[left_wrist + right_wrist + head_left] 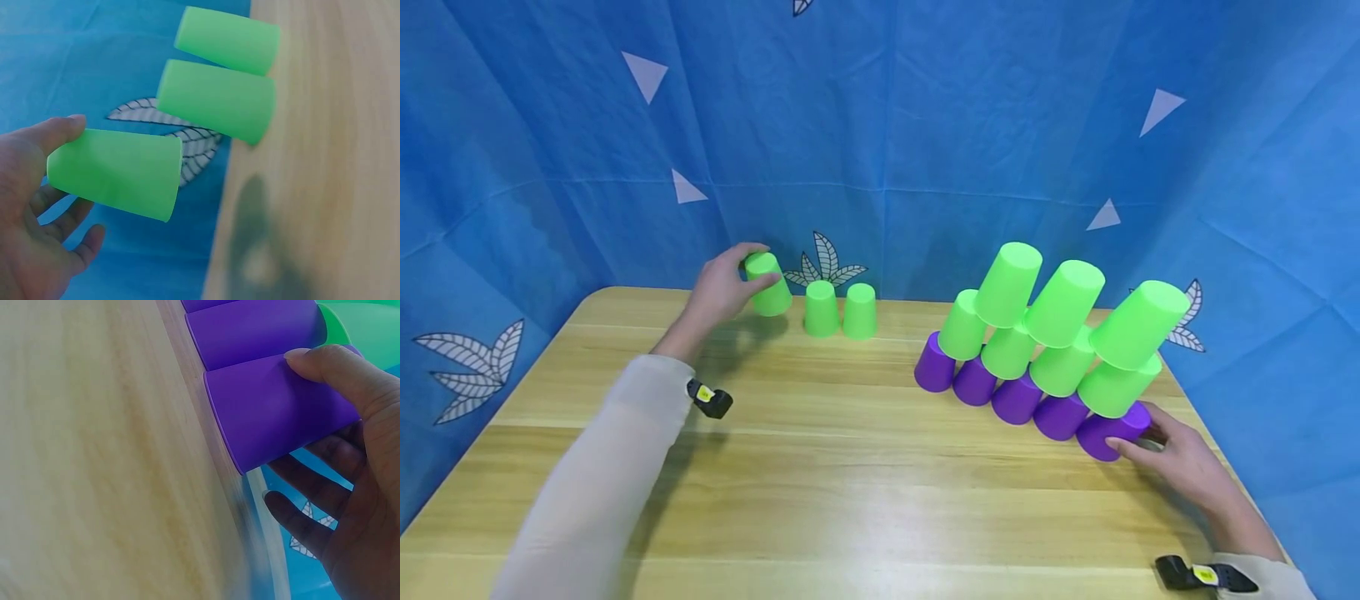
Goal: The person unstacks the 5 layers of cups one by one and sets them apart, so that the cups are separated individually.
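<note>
My left hand (724, 286) grips a green cup (115, 174) near its narrow end, thumb on one side and fingers on the other. The cup is upside down, slightly tilted and off the table. Just right of it, two green cups (822, 310) stand upside down side by side. At the right, my right hand (1183, 458) holds the end purple cup (275, 415) of a stack's bottom row, thumb on its near side. That stack has several purple cups (1017, 398) below, several green cups (1010, 350) above them, and three green cups (1065, 304) on top.
The wooden table (820, 483) reaches back to a blue cloth (880, 125) printed with leaves and triangles. The cloth also hangs at both sides. A black strap device sits on each wrist. The stack stands toward the table's right edge.
</note>
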Demonstrator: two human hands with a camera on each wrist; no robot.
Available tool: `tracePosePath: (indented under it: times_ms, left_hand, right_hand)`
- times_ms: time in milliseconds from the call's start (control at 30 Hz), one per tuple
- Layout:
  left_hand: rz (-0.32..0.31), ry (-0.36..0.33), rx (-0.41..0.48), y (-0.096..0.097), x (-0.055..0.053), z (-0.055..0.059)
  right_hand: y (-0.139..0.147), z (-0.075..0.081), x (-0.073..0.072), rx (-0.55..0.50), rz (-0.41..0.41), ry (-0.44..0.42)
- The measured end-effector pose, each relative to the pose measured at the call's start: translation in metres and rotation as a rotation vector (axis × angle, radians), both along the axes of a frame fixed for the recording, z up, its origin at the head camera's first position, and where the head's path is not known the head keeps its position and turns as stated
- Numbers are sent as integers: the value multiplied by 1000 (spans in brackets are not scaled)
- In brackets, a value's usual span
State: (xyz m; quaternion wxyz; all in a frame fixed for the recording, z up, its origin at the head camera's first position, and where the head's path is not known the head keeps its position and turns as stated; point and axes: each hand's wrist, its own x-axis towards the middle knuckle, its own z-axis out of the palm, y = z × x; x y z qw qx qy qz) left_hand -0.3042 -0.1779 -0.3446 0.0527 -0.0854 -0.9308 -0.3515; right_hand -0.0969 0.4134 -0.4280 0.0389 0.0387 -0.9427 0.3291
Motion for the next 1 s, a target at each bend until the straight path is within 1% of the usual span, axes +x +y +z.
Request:
tracePosePath:
  times_ms: [233,433,533,600,733,1000]
  left_hand:
    - [-2,-35,-3,-2,-8,-23]
    - [-13,-91,18,-4,-14,-39]
    - [-26,-107,29,-4,-16,-46]
    - [-35,-117,34,-3,-16,-48]
    - [-42,-131,43,0,-15,-51]
    - [-60,-122,46,4,-18,-54]
  right_hand:
    - [-1,0,2,9,-10,-13]
    - [-1,0,3,0,-8,-9]
    - [-1,-1,2,-2,-6,-4]
    - [-1,-2,2,-2,-6,-1]
    - [-1,-3,1,0,-9,2]
    - [-1,-1,1,9,-11,4]
